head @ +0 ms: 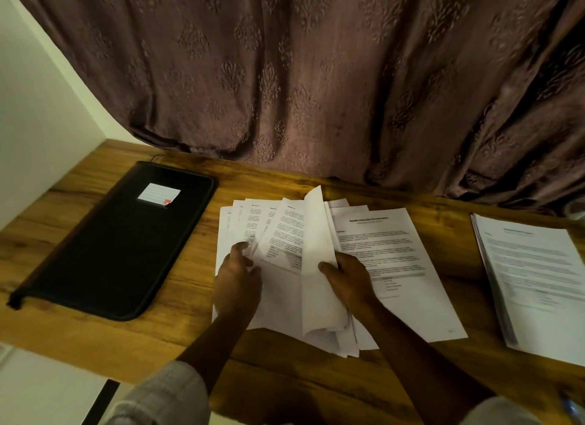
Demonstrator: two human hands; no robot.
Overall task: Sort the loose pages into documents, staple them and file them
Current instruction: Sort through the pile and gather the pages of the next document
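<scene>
– White paper, pinched in the right hand (345, 279): thumb on the near face, fingers curled out of sight behind, gripping the lifted sheet (316, 241) along its right edge.

– And how does that sheet stand?

– Up on edge, bowed, blank side to us. Its long axis runs from the lower centre of the frame up to a top corner at mid-frame.

– Left hand?

– The left hand (235, 282) lies palm down on the fanned pages (250, 222), forefinger stretched toward the top of the frame, the others fairly straight and angled right. It presses; it grasps nothing that I can see.

– Forearms?

– Both rise from the bottom edge and converge on the pile, the left sleeve (171, 393) grey at bottom centre-left.

– The fan itself?

– Spread at centre frame, headings away from the person, each page tipped a little further right. A title page (389, 253) lies flat just right of the lifted sheet, under the right hand, long axis bottom to top, heading at the far end.

– Further out?

– A second stack (535, 282) sits squared at the right edge, well apart, heading also far. Left of centre, a black folder (117, 244) lies closed, its long axis slanting from lower left to upper centre, a label (158, 191) near its far end. All on a wooden desk (190, 345), a brown curtain (316, 76) behind.
</scene>
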